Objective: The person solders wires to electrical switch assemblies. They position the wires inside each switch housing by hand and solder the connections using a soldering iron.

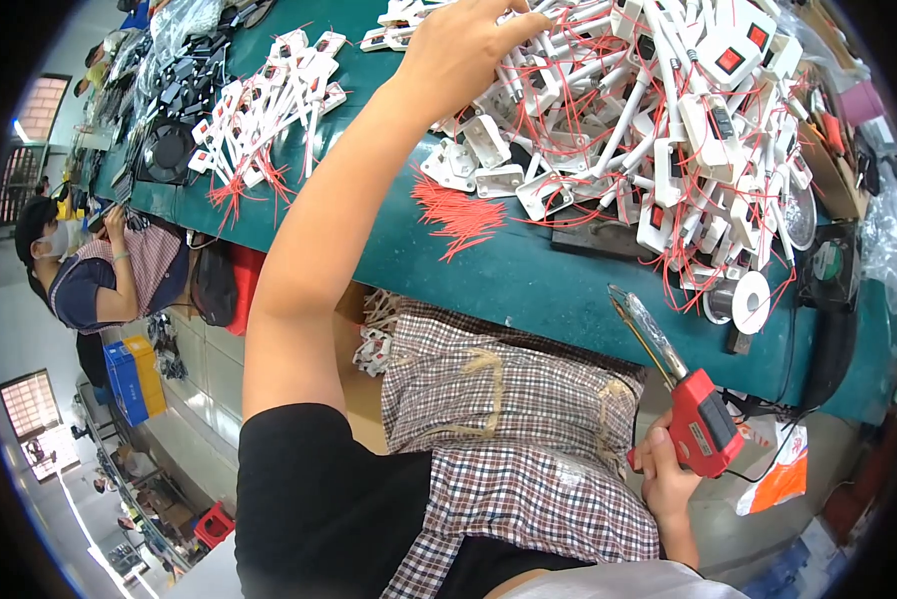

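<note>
My left hand (465, 48) reaches over a heap of white plastic housings (568, 150) with red wires at the back of the bench. Its thumb stands out from the fingers, whose tips are cut off by the upper edge; I see nothing held in it. My right hand (665, 467) is closed round the handle of a red soldering gun (700, 424), low at the right. The gun's metal tip points up and left, just over the bench's front edge. A bunch of short red wire pieces (458, 212) lies before the heap. Several housings carry red rocker switches (730, 60).
The green bench (508, 280) spans the view. A solder spool (751, 301) stands at its right, beside a dark fan-like unit (830, 265). Another bundle of white wired parts (269, 110) lies left. A co-worker (109, 260) sits farther left, near blue and yellow crates (134, 379).
</note>
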Motion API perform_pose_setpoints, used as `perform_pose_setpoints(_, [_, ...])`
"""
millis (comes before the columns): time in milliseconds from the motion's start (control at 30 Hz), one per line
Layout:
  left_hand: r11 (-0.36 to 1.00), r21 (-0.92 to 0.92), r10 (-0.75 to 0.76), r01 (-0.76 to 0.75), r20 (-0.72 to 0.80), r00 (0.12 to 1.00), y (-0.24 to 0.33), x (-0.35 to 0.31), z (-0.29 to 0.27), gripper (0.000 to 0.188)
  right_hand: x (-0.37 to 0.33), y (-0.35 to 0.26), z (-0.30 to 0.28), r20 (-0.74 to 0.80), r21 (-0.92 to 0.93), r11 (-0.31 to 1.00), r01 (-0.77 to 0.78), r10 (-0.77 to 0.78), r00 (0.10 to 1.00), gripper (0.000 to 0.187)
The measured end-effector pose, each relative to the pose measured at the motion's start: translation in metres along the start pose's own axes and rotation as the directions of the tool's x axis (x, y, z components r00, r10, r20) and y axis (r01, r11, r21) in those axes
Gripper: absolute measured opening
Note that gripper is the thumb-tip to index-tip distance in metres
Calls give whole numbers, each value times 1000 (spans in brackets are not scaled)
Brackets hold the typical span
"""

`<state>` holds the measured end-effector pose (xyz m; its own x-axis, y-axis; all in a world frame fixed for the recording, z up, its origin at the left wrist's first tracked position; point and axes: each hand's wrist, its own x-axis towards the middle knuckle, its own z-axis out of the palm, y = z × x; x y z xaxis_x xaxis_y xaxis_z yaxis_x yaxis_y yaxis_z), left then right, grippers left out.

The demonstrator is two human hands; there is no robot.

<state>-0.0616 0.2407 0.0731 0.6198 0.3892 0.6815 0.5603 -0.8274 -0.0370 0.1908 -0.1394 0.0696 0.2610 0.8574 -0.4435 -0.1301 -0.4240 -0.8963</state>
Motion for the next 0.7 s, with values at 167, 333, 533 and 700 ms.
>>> perform_pose_setpoints(167, [987, 143, 68, -74, 48, 997, -8, 3, 5, 29, 0, -2, 2, -12, 0, 1000, -1, 1, 1000, 16])
perform_pose_setpoints(333, [963, 243, 112, -118, 41, 993, -6, 2, 2, 26, -2, 0, 2, -32, -9, 1000, 7, -7, 999, 16])
perform_pose_setpoints(533, [934, 315, 183, -171, -7, 983, -11, 4, 6, 23, -1, 0, 2, -40, -2, 1000, 25, -25, 999, 14])
perform_pose_setpoints(700, [906, 382, 214, -184, -37, 976, -14, 12, -9, 18, -3, -1, 1, -39, 3, 1000, 4, -4, 999, 14])
